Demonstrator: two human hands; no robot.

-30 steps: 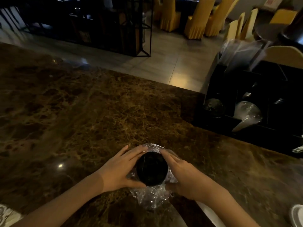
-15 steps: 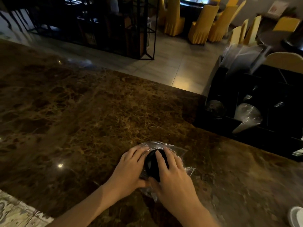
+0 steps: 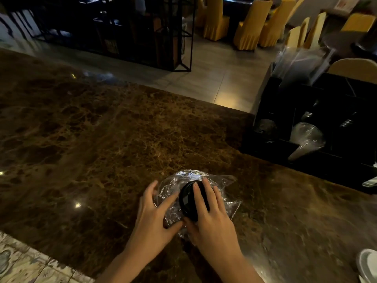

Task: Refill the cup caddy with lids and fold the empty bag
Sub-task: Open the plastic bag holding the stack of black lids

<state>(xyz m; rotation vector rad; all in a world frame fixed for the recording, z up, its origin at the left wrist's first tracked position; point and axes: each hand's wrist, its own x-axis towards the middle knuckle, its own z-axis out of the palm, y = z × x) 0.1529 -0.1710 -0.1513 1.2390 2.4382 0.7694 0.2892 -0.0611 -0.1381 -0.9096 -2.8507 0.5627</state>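
A stack of black lids [image 3: 186,199] lies in a crumpled clear plastic bag [image 3: 222,186] on the brown marble counter. My right hand [image 3: 210,217] lies over the stack, fingers curved round its top and right side. My left hand [image 3: 154,217] is at the bag's left side, fingers spread, with the index finger and thumb touching the plastic. The black cup caddy [image 3: 318,127] stands at the counter's far right, holding a clear bagged stack of cups [image 3: 306,139] in a middle slot.
A white dish [image 3: 369,264] sits at the lower right corner. The counter's far edge [image 3: 204,99] drops to a tiled floor with yellow-covered chairs [image 3: 248,27] and a black metal rack [image 3: 142,31]. Clear bags [image 3: 299,62] stick up from the caddy's back.
The lid stack went from standing on end between both hands to lying under my right hand. My left hand has opened and slid left along the bag.
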